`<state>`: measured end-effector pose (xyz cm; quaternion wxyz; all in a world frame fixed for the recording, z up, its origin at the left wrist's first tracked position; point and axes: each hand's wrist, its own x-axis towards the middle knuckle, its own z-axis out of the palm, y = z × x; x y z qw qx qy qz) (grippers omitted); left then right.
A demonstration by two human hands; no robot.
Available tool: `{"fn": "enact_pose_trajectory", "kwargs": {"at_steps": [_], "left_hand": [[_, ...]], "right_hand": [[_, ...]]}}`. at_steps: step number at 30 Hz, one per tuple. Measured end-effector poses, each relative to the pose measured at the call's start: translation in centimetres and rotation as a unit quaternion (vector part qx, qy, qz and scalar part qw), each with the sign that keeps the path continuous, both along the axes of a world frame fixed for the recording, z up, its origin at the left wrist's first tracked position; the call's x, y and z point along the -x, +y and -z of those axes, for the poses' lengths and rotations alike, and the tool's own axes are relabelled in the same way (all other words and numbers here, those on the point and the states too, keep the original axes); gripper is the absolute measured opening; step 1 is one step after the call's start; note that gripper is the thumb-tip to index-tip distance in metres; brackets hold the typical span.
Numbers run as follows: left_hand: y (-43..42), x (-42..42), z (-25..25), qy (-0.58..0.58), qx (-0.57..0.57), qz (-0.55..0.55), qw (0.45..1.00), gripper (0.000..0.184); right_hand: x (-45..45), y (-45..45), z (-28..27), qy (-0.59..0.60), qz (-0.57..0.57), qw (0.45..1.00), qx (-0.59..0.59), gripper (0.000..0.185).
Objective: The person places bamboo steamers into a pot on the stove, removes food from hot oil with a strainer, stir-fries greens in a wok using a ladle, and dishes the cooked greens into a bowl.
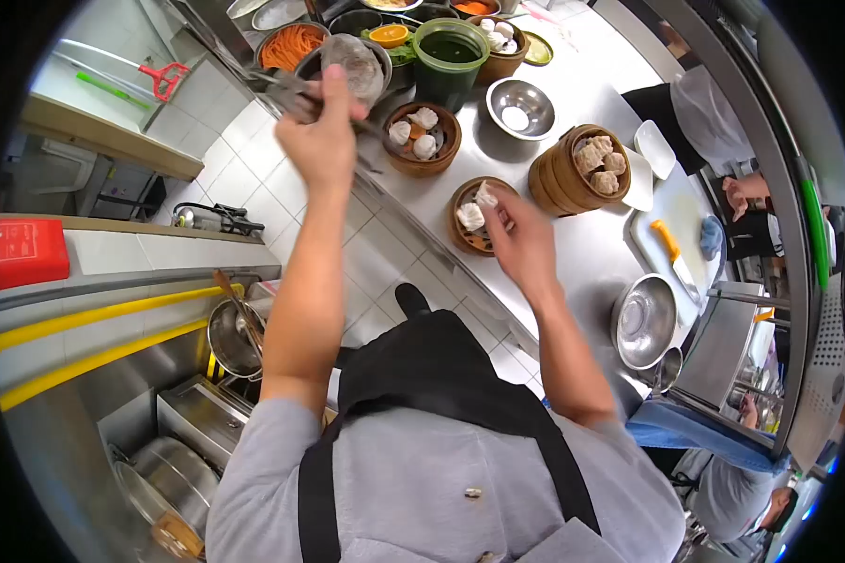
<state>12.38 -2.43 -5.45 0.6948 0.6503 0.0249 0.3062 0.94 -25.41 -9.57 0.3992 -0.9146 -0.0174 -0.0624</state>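
My left hand (324,136) is closed around blurred metal tongs (291,96), near the table's left edge. Just beyond it is a bowl (385,66) with something pale and translucent (352,68) in it. My right hand (524,239) pinches a white dumpling (485,195) at a small bamboo steamer (460,239). Another white dumpling (469,218) lies inside that steamer; my fingers hide part of it. Farther back, a second steamer (427,167) holds several white dumplings with orange pieces. To the right, stacked steamers (556,183) carry several wrinkled dumplings (599,161).
A green tub (446,80), shredded carrot (294,47) and an orange half (389,36) stand at the back. Metal bowls (519,111) and a yellow-handled knife (674,253) on a white board are on the steel table. Other people work at the right. A red box (25,253) is left.
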Motion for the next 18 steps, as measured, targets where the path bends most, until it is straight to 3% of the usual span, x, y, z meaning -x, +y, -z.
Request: {"fn": "enact_pose_trajectory", "kwargs": {"at_steps": [2, 4, 7, 9, 11, 14, 18], "left_hand": [[1.1, 0.8, -0.4, 0.035, 0.013, 0.019, 0.999, 0.039], [1.3, 1.0, -0.3, 0.274, -0.218, 0.092, 0.932, 0.039], [0.7, -1.7, 6.6, 0.329, -0.430, 0.126, 0.831, 0.038], [0.1, -2.9, 8.3, 0.311, -0.434, 0.148, 0.832, 0.043], [-0.1, -4.0, 9.5, 0.293, -0.439, 0.172, 0.831, 0.049], [0.0, -5.8, 10.9, 0.339, -0.442, 0.208, 0.804, 0.052], [1.0, -7.6, 13.0, 0.326, -0.460, 0.257, 0.785, 0.053]], "right_hand": [[-5.8, 1.1, 1.0, -0.042, -0.045, 0.997, 0.039, 0.026], [-11.8, 1.9, 3.4, -0.059, -0.098, 0.990, 0.084, 0.027], [-18.3, 3.0, 5.6, -0.086, -0.178, 0.964, 0.179, 0.033], [-20.6, 3.6, 5.6, -0.009, -0.268, 0.911, 0.313, 0.039], [-22.4, 3.7, 6.1, -0.012, -0.282, 0.908, 0.309, 0.035], [-24.0, 3.8, 6.9, 0.026, -0.347, 0.859, 0.375, 0.024], [-24.5, 3.9, 8.0, 0.049, -0.323, 0.859, 0.395, 0.023]]}}
